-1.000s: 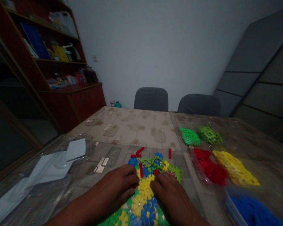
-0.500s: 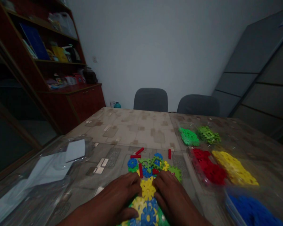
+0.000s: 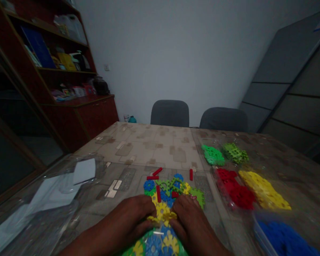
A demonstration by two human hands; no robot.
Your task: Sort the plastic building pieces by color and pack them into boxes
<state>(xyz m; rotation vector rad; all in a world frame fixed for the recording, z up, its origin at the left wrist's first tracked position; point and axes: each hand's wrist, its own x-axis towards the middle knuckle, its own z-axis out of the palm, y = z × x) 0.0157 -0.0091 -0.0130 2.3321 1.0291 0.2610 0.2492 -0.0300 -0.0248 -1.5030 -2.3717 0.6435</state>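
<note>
Head view: the left hand (image 3: 138, 213) and right hand (image 3: 188, 213) stand apart, fingers curled, each apparently pinching a yellow piece (image 3: 170, 216) between thumb and fingertips; whether it is 1 piece or 2 cannot be told. The yellow sits above mixed pieces (image 3: 152, 245) in front of the person. Change noted: 0.5 s ago it shows flat faces; now it shows tilted edges, which suggests lifting or bending. Red strips (image 3: 191, 174) lie beyond, unhandled; sorted blue pieces (image 3: 288, 236) stand to the right.
</note>
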